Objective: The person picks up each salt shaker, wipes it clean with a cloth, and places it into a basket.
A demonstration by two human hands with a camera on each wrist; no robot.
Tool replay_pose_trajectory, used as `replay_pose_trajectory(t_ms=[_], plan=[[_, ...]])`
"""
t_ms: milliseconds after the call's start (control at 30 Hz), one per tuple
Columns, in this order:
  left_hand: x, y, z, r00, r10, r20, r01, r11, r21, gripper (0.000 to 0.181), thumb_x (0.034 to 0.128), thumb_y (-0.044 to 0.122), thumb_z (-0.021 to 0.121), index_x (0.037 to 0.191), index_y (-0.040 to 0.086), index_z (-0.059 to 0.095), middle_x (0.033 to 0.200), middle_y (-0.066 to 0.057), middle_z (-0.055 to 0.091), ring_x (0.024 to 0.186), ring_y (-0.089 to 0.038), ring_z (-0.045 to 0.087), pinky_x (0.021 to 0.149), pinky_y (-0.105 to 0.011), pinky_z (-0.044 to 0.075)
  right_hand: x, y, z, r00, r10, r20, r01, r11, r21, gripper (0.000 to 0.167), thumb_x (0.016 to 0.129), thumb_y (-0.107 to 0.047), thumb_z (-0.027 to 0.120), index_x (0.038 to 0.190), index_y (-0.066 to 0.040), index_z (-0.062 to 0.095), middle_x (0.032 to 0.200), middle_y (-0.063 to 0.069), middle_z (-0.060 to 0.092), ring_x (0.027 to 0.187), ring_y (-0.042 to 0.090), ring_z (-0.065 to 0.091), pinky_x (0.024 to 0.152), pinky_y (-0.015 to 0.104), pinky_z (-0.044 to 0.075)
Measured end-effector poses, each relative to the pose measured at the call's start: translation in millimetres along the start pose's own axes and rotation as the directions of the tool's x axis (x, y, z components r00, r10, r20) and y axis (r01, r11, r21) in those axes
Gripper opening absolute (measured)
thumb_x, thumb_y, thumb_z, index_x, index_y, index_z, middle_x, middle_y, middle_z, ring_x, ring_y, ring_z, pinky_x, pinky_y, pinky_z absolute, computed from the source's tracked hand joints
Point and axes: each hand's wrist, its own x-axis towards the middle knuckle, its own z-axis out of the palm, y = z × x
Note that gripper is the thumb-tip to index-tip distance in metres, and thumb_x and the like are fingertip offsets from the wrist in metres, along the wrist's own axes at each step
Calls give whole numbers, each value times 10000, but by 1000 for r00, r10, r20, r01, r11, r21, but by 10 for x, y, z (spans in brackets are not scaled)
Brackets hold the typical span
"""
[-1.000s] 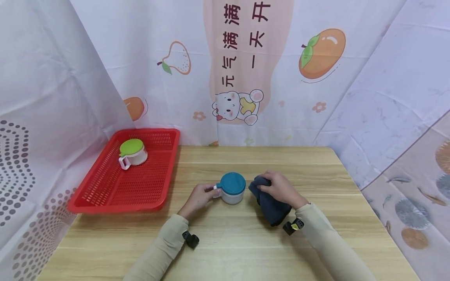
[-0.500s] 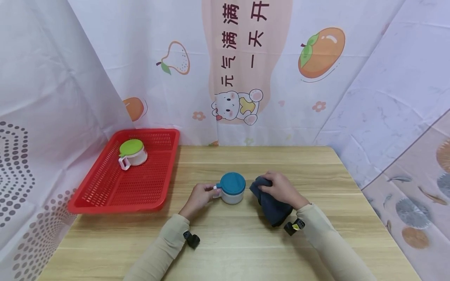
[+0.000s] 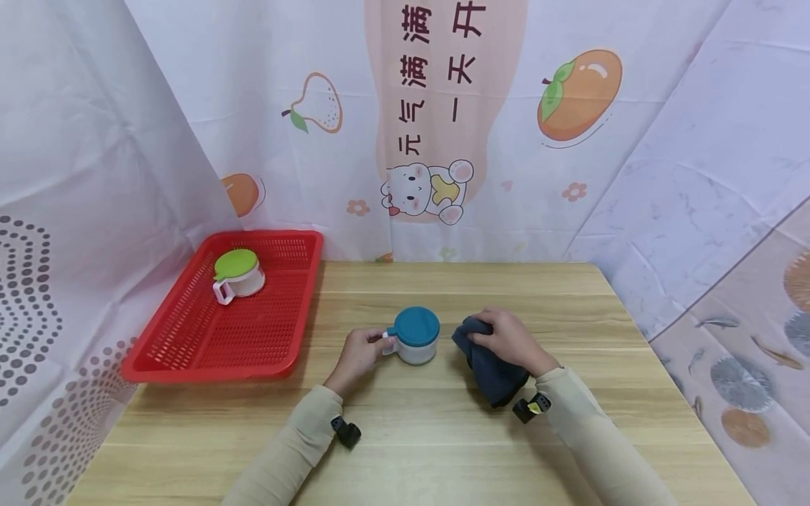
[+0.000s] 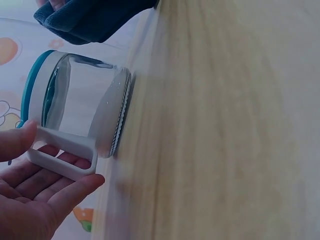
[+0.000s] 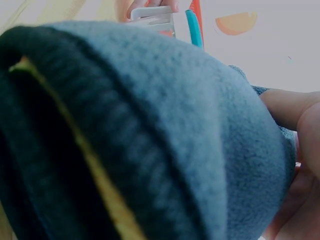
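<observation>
A clear seasoning jar with a round blue lid and a white side handle is at the middle of the table. My left hand pinches this handle, thumb above and fingers beneath it in the left wrist view. Whether the jar's base touches the table I cannot tell. Just right of the jar, my right hand grips a folded dark blue-grey cloth, which hangs down from the fingers. Up close, that cloth hides most of the right wrist view.
At the left of the table stands a red perforated basket. Inside it, toward the back, sits a similar jar with a green lid. A printed curtain hangs along the table's back edge.
The jar with the blue lid has shifted very slightly left and away from me along with my left hand. My right hand and the cloth have drifted a little to the right.
</observation>
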Motion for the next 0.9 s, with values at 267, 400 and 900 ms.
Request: replay_pose_trajectory(t_ms=[267,400,900], plan=[[-13,-22,3,1000,16,-24,-15,1000,27,140,915,164,673,877,45,736,787,-20,607,739,-142,487,598,-241,402,-2,5,-25,1000,-1,2,1,1000,-13,281,883,-149,698,1132,-20,696,1028,85,677,873,192,609,787,379,506],[-10,-15,-2,999,7,-34,-6,1000,26,137,917,170,673,878,55,736,782,-11,588,745,-147,483,589,-233,389,3,3,-44,1000,-2,0,2,1000,-21,275,883,-147,694,1124,-15,696,1018,88,677,869,196,611,788,389,508],[-58,41,-18,1000,15,-22,-14,999,42,129,911,142,677,855,38,727,779,-16,603,722,-139,492,598,-237,416,-3,-4,-83,1000,-9,-5,9,1000,-13,259,884,-138,689,1113,-17,700,1009,76,692,853,186,617,776,375,509]])
